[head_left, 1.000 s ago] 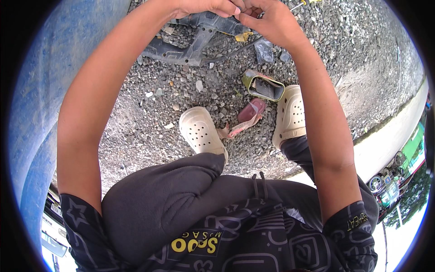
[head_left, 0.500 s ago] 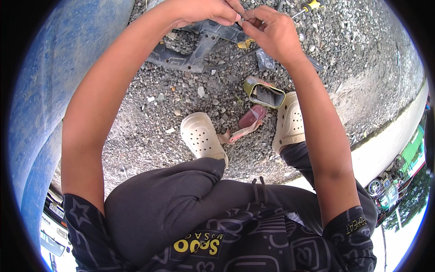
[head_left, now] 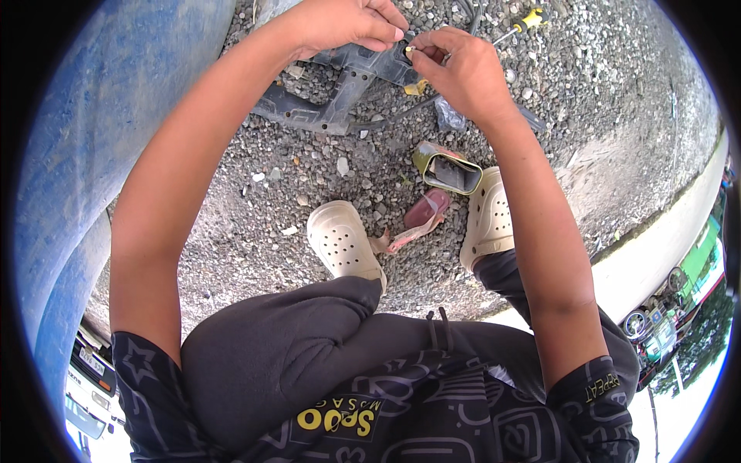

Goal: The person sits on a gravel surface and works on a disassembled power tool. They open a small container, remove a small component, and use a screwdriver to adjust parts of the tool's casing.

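Both hands are raised at the top of the view, above a black plastic part [head_left: 340, 100] with holes lying on the gravel. Thumb and fingers of my right hand [head_left: 467, 73] are pinched together around a tiny pale piece [head_left: 410, 51], too small to name. Just across a narrow gap, my left hand [head_left: 351, 23] has its fingers curled toward the thumb; whatever they hold, if anything, cannot be made out. Beneath the right hand lie a yellow scrap [head_left: 417, 87] and a crumpled clear plastic bag [head_left: 450, 116]. Beyond it rests a yellow-and-black screwdriver [head_left: 529, 21].
Between my beige clogs [head_left: 340, 238] are an open greenish tin [head_left: 471, 180] on its side and a pinkish oval object [head_left: 426, 210] with a torn strip. A large blue curved surface [head_left: 100, 100] borders the left. A dark cable [head_left: 397, 112] runs past the plastic part.
My hands have drawn slightly apart, and the pale piece now shows at my right fingertips. The ground things appear a little lower as the view shifts.
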The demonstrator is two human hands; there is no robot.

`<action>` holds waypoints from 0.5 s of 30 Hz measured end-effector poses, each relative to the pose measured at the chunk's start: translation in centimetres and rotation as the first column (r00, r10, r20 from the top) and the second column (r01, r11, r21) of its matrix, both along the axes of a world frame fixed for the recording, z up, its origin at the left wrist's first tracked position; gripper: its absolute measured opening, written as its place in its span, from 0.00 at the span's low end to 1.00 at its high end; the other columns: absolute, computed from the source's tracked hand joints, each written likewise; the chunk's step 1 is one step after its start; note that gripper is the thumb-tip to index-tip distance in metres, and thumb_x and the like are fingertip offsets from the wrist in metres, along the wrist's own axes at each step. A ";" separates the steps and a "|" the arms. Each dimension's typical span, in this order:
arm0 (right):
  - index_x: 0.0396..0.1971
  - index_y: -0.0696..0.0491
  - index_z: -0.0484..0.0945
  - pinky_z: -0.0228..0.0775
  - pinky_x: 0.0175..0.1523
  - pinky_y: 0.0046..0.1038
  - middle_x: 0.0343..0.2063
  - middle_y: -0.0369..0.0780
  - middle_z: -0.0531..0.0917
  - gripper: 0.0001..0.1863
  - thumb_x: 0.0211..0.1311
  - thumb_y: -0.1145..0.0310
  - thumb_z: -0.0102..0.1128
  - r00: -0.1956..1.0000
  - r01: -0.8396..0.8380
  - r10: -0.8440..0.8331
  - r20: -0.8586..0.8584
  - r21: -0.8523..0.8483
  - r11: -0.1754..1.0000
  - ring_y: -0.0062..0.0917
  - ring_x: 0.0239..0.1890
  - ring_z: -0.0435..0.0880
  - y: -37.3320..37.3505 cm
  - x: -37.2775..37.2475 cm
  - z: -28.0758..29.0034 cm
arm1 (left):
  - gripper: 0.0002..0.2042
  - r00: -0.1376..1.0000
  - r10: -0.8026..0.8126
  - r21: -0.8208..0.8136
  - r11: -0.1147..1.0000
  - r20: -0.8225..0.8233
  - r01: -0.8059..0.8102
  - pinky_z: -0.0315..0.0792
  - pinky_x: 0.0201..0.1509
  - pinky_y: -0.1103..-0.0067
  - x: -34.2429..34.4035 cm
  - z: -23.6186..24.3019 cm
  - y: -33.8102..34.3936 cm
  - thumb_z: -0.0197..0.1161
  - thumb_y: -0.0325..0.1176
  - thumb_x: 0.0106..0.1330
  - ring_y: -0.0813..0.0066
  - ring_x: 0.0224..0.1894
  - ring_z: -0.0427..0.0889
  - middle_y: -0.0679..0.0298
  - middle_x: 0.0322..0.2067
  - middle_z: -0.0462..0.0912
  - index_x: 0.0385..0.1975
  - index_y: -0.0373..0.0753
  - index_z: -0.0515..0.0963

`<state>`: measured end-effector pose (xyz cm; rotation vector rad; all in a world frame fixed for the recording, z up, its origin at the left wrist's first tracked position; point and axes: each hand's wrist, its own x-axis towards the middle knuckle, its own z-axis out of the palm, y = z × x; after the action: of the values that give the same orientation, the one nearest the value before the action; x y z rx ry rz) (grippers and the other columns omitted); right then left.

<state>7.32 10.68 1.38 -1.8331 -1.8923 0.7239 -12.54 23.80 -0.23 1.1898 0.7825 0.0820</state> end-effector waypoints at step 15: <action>0.38 0.51 0.91 0.83 0.44 0.32 0.30 0.40 0.91 0.11 0.59 0.62 0.74 0.988 0.139 -0.149 -0.042 -0.196 0.971 0.31 0.31 0.91 -0.2 -0.7 1.2 | 0.11 1.000 0.001 0.114 0.993 -0.029 0.003 0.83 0.41 0.80 0.3 0.2 -0.3 0.69 0.24 0.67 0.75 0.34 0.88 0.56 0.33 0.89 0.46 0.25 0.84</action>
<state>6.64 10.49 2.58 -2.0203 -1.6831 0.9256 -12.24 23.50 0.00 1.3024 0.8113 0.1101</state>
